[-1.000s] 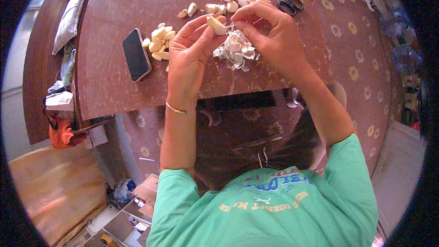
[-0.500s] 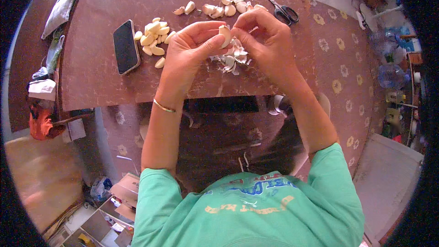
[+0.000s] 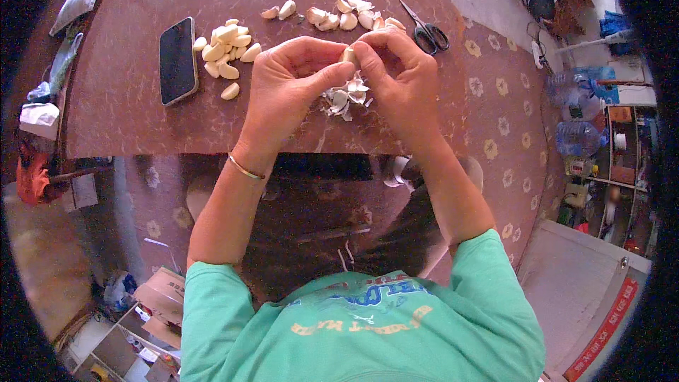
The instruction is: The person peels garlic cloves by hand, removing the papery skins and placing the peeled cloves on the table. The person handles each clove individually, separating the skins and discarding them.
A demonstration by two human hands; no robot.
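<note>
Between my two hands, over the table, is a garlic clove (image 3: pixel 349 55). My left hand (image 3: pixel 291 74) pinches it between thumb and fingers. The thumb and curled fingers of my right hand (image 3: pixel 397 64) press on the clove from the other side, partly covering it. Just below my fingertips lies a small heap of papery garlic skins (image 3: pixel 346 97). Left of my left hand sits a pile of peeled garlic cloves (image 3: pixel 225 46). Beyond my hands, unpeeled garlic cloves (image 3: pixel 346 20) lie in a loose row.
A black-screened phone (image 3: pixel 178 61) lies left of the peeled pile. Scissors (image 3: pixel 427 32) with dark handles rest on the reddish-brown table (image 3: pixel 141 127), right of the unpeeled cloves. Large clear water bottles (image 3: pixel 578 138) and a shelf stand at the right. A cardboard box (image 3: pixel 161 293) is at lower left.
My view has shifted, so table and hands sit further left in it. My right thumb has closed in on the clove, and less of it shows now.
</note>
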